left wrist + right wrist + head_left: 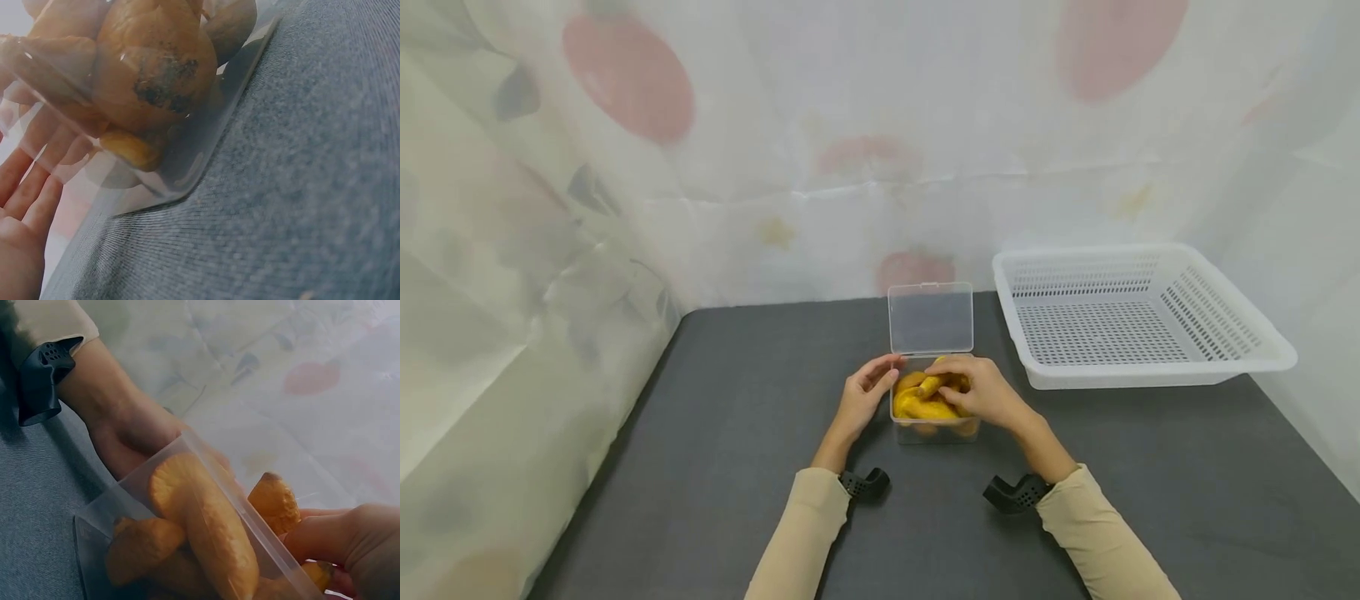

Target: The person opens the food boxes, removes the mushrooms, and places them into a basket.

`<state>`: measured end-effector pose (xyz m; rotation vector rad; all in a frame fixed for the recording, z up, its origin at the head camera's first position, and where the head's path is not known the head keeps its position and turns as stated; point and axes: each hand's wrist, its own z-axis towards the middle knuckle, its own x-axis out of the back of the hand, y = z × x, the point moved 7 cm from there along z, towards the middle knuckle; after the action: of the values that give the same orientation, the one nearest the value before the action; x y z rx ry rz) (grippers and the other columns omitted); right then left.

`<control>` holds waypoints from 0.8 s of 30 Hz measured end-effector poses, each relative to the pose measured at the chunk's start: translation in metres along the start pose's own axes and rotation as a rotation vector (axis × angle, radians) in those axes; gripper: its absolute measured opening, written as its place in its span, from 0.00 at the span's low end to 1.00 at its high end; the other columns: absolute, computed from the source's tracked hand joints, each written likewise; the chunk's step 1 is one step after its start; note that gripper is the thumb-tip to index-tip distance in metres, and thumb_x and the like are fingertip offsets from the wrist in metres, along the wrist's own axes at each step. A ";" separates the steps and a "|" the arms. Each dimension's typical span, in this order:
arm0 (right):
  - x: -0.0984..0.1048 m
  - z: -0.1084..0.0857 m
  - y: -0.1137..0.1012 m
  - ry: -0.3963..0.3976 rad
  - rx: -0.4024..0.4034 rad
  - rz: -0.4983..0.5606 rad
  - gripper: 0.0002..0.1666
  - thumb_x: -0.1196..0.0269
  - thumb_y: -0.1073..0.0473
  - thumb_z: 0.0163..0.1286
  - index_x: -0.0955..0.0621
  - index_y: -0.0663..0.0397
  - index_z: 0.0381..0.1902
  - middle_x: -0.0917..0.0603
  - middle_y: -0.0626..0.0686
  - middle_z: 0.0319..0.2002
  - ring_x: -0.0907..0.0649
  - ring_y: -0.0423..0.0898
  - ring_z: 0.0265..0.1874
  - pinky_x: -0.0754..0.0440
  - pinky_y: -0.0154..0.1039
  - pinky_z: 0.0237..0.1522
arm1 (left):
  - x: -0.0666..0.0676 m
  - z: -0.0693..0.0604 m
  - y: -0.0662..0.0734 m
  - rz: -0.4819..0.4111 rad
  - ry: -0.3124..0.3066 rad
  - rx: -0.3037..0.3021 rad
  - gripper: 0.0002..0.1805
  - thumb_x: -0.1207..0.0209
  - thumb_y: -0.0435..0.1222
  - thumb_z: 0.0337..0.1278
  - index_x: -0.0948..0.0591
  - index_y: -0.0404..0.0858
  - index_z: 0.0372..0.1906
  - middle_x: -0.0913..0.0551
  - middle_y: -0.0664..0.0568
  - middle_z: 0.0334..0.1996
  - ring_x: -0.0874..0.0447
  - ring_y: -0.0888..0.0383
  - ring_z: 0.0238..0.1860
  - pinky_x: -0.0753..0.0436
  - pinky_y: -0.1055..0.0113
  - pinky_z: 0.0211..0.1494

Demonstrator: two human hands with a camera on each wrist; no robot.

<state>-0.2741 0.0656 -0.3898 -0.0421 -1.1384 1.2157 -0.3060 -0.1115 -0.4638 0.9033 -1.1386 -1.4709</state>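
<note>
A clear plastic box [936, 433] with its hinged lid [931, 318] raised stands on the dark table. Inside lie several yellow, lumpy, gourd-like pieces [925, 408]; one in the left wrist view is a rounded piece [150, 69] with a dark rough patch. My right hand [981, 387] reaches over the box's right side and pinches a yellow piece with a brownish tip [274, 503] at the opening. At the left wall, my left hand [865, 396] has its fingers extended against the box. Those fingers [37, 181] look straight through the clear plastic.
A white perforated plastic basket [1150, 367] stands at the back right of the dark table [760, 417]. Behind and beside the table hang printed pale curtains [850, 100]. Each wrist wears a black mount [1018, 493].
</note>
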 end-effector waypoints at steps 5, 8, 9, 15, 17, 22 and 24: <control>0.003 0.000 -0.001 0.019 0.017 0.003 0.17 0.32 0.73 0.55 0.16 0.63 0.45 0.12 0.60 0.44 0.15 0.56 0.43 0.16 0.50 0.47 | -0.001 0.000 0.000 -0.002 -0.007 -0.002 0.19 0.45 0.35 0.67 0.25 0.30 0.59 0.23 0.30 0.58 0.19 0.72 0.52 0.22 0.78 0.56; 0.006 0.001 -0.002 0.028 0.025 0.015 0.16 0.32 0.74 0.56 0.16 0.64 0.45 0.13 0.61 0.44 0.15 0.56 0.43 0.16 0.50 0.47 | 0.001 0.000 0.000 0.004 -0.004 -0.003 0.19 0.46 0.35 0.68 0.24 0.31 0.60 0.22 0.31 0.58 0.19 0.72 0.52 0.22 0.78 0.56; 0.006 0.001 -0.003 0.030 0.025 0.020 0.16 0.33 0.74 0.56 0.17 0.65 0.45 0.13 0.61 0.43 0.15 0.56 0.43 0.16 0.50 0.47 | 0.001 0.000 0.000 0.003 -0.002 -0.003 0.19 0.46 0.35 0.68 0.24 0.31 0.60 0.22 0.31 0.58 0.19 0.72 0.52 0.22 0.78 0.56; 0.010 0.000 -0.005 0.047 0.015 0.044 0.16 0.33 0.74 0.57 0.17 0.67 0.45 0.13 0.62 0.43 0.15 0.56 0.41 0.16 0.50 0.46 | 0.000 -0.002 -0.001 -0.004 -0.005 -0.008 0.20 0.45 0.35 0.67 0.25 0.30 0.59 0.23 0.30 0.58 0.19 0.72 0.52 0.22 0.78 0.56; 0.012 0.000 -0.006 0.061 0.020 0.048 0.16 0.33 0.74 0.57 0.17 0.66 0.45 0.13 0.62 0.42 0.15 0.55 0.41 0.16 0.50 0.45 | -0.001 -0.002 -0.001 -0.012 -0.005 -0.011 0.20 0.45 0.35 0.67 0.25 0.29 0.59 0.23 0.29 0.58 0.19 0.73 0.52 0.22 0.78 0.56; 0.017 0.001 -0.004 0.098 0.024 0.106 0.16 0.33 0.73 0.57 0.18 0.66 0.46 0.13 0.62 0.42 0.15 0.54 0.42 0.16 0.51 0.46 | 0.001 0.000 0.000 -0.022 -0.003 -0.018 0.19 0.45 0.34 0.67 0.25 0.28 0.58 0.23 0.27 0.57 0.18 0.73 0.51 0.21 0.78 0.56; 0.020 0.001 -0.004 0.114 0.008 0.148 0.16 0.34 0.73 0.58 0.18 0.65 0.46 0.14 0.62 0.43 0.15 0.52 0.43 0.16 0.51 0.47 | 0.001 0.001 0.000 -0.015 -0.007 -0.014 0.19 0.45 0.34 0.67 0.25 0.28 0.58 0.23 0.28 0.57 0.19 0.73 0.51 0.22 0.78 0.56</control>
<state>-0.2746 0.0784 -0.3737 -0.1907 -1.0452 1.3320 -0.3067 -0.1123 -0.4637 0.8994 -1.1272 -1.4939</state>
